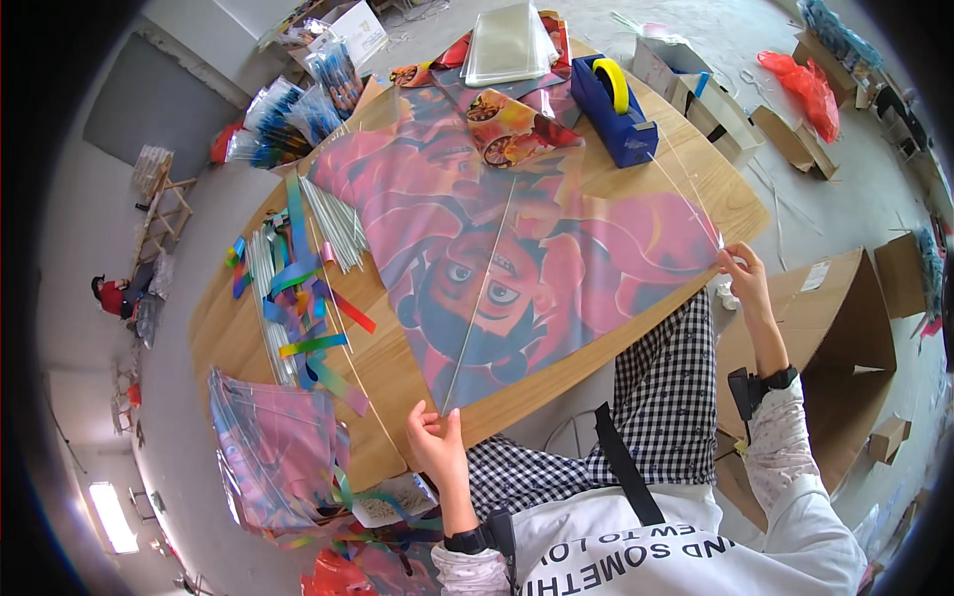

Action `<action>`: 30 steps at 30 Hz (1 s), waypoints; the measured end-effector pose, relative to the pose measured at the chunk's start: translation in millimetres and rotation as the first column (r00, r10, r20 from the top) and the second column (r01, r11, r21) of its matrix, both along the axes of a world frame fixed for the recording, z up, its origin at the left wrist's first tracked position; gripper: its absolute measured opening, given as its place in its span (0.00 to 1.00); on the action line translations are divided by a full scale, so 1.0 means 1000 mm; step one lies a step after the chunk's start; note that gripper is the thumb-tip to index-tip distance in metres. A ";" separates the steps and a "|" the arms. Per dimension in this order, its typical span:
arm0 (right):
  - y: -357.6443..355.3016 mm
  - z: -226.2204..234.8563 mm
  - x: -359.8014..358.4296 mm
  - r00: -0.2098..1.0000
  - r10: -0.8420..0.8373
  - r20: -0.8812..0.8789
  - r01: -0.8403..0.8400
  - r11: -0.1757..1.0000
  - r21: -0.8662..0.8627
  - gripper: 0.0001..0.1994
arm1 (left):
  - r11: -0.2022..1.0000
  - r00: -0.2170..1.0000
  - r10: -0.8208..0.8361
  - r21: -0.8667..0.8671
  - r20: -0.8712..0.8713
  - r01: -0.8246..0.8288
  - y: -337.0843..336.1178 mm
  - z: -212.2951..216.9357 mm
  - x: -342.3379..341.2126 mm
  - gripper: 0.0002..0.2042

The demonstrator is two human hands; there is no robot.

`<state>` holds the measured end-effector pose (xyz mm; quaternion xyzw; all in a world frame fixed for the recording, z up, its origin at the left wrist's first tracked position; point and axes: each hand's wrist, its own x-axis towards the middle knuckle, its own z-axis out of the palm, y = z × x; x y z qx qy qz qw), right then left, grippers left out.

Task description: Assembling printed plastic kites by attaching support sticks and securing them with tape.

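Well to the left of the big printed kite sheet (596, 268), and lower down, sits a pile of more printed sheets (268, 447) in much the same colors, perhaps kept aside to leave room. Left of the kite sheet lie pale rods (270, 338) with bright ribbons (316, 283) heaped over them, and a bunch of white sticks (336, 228) just beside its edge, likely put there so they are easy to grab. The left hand (439, 452) is at the kite sheet's bottom point, thumb and fingers a little apart around it; I cannot tell if they squeeze it. The kite sheet lies flat on the wooden table, its face upside down, with a long thin stick (482, 288) down its middle. At its top, a stack of clear plastic sheets (507, 45) may be a weight. Above its right side stands a blue tape holder (616, 114) with yellow tape, maybe parked off the cloth but close. The right hand (747, 276) pinches the kite sheet's right corner between thumb and finger, probably to keep it straight. Farther right is an open cardboard box (820, 323).
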<state>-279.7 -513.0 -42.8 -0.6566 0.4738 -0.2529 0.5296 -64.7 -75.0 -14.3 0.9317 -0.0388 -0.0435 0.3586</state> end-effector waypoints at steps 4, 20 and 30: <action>-0.001 -0.005 0.001 1.000 -0.003 -0.014 0.003 1.000 -0.029 0.08 | 0.999 0.998 0.002 0.032 -0.056 0.000 -0.008 0.001 0.008 0.25; 0.020 0.006 -0.007 0.997 -0.015 0.074 0.010 0.998 0.064 0.06 | 0.975 0.992 0.024 0.221 -0.122 0.004 -0.031 0.015 0.006 0.12; 0.037 0.010 -0.025 0.997 -0.050 0.066 0.046 0.997 0.063 0.05 | 0.992 0.999 -0.017 0.127 0.040 0.012 -0.028 0.003 -0.002 0.16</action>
